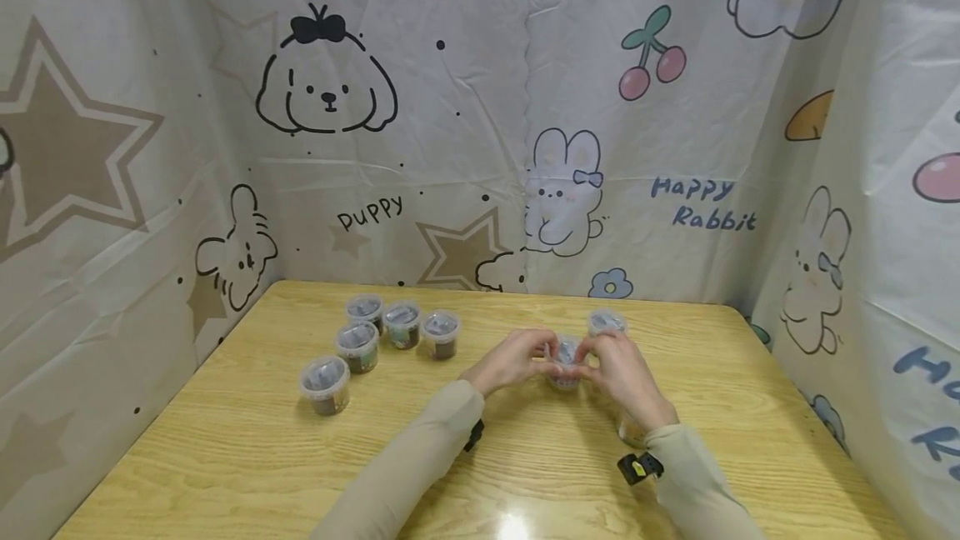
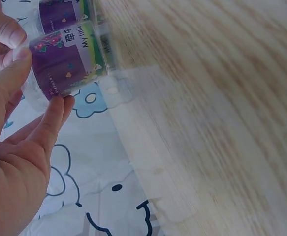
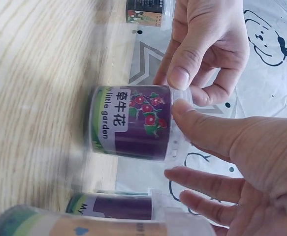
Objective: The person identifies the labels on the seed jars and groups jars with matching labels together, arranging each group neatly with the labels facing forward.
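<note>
A small clear plastic tub [image 1: 564, 383] with a purple "My little garden" flower label [image 3: 138, 123] stands upright on the table between both hands. From the left side, my left hand [image 1: 516, 359] grips its lid rim, the fingers reaching behind and along the side. My right hand [image 1: 621, 367] pinches the same rim from the right. In the right wrist view the two thumbs meet close together at the clear lid [image 3: 178, 140], while two right fingers extend beside it. Crumpled clear or silvery packing shows inside under the lid.
Behind the right hand stands another tub [image 1: 607, 322]; an orange-labelled tub [image 3: 99, 225] sits near the right wrist, partly hidden. Several more tubs [image 1: 357, 348] with dark contents are grouped at the table's left. A printed cloth [image 1: 465, 107] hangs around the wooden table [image 1: 525, 473].
</note>
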`<action>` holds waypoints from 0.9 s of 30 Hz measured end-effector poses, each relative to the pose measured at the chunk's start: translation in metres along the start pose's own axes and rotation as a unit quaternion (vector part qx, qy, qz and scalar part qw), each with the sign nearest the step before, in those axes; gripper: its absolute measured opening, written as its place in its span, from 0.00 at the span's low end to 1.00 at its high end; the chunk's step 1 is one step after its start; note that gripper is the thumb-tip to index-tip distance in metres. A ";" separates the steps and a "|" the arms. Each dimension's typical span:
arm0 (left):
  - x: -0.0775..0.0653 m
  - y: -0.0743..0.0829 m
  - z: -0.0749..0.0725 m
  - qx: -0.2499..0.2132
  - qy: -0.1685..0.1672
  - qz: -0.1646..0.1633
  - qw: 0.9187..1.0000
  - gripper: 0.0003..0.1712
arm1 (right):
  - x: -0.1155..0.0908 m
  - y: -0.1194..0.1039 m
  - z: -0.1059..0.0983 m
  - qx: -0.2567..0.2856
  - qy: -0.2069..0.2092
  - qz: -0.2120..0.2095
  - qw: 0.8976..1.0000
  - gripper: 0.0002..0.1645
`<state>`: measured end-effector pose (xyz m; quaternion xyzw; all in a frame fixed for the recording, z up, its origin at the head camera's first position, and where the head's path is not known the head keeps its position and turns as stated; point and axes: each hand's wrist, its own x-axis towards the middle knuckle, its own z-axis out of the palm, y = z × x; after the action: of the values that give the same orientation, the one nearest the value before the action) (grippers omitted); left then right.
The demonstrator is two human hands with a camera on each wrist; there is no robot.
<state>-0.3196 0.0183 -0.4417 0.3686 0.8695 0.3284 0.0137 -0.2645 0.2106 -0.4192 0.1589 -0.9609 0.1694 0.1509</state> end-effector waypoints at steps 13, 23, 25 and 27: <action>0.001 0.003 0.004 -0.004 -0.011 -0.015 1.000 0.09 | -0.001 0.006 0.002 0.009 -0.023 0.004 1.000 0.11; 0.002 0.006 0.005 0.013 -0.010 -0.024 1.000 0.10 | 0.001 0.009 -0.002 0.063 -0.075 0.037 0.995 0.04; 0.002 0.005 0.005 0.013 -0.009 -0.024 1.000 0.10 | 0.001 0.008 -0.003 0.061 -0.075 0.036 0.995 0.03; 0.003 0.005 0.005 0.014 -0.008 -0.022 1.000 0.10 | 0.001 0.009 -0.003 0.062 -0.074 0.038 0.995 0.03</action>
<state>-0.3171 0.0254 -0.4425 0.3518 0.8820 0.3126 0.0230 -0.2682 0.2189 -0.4189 0.1437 -0.9623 0.2224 0.0628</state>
